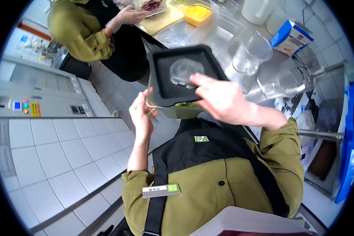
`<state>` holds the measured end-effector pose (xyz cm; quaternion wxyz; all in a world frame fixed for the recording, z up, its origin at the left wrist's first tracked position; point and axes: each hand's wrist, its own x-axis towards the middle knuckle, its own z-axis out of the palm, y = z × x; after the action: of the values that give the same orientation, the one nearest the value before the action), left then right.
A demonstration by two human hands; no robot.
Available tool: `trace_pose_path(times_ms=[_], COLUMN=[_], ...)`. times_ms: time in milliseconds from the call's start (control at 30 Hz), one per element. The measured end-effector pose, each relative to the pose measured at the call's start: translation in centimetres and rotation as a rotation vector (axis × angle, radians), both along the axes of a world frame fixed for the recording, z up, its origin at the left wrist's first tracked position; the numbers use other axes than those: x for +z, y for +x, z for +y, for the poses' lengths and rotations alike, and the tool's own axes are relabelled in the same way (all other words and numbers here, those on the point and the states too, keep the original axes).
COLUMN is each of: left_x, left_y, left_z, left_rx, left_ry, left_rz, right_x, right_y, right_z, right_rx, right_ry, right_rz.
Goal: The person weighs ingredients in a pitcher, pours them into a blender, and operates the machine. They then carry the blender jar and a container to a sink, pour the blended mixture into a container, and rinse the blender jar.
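Note:
A clear container with leafy greens inside is held in front of my apron. Over it lies a black square tray-like lid, slightly tilted, with greens showing below its near edge. A small round clear plastic lid rests on the black one. My left hand grips the container's left side, its fingers curled round the corner. My right hand is at the right edge of the black lid, thumb underneath or hidden, fingers reaching over it toward the small clear lid.
A steel counter bears a clear jug, another clear pitcher, a blue and white carton and a tub of yellow pieces. A gloved co-worker stands at upper left beside a cutting board.

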<state>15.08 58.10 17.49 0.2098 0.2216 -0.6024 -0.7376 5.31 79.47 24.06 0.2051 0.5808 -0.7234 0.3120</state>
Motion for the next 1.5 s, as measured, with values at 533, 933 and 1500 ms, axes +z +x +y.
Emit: trace_pose_path(times_ms=[533,933,1500], left_x=[-6.9,-5.7,-1.2], left_y=[6.6,8.8,2.6], left_z=[-8.3,-22.5,-29.2], left_rx=[0.372,0.647,1.226], left_ry=[-0.042,-0.022,-0.114], left_rz=[0.062,-0.006,0.146], right_x=[-7.2,-10.5,-15.1], right_y=[1.7,-41.7,-60.2], right_z=[-16.0,-12.5,5.5], right_rx=[0.301,-1.469,-1.777], right_ry=[-0.010,-0.460,0.353], right_rz=[-0.050,-0.875,-0.869])
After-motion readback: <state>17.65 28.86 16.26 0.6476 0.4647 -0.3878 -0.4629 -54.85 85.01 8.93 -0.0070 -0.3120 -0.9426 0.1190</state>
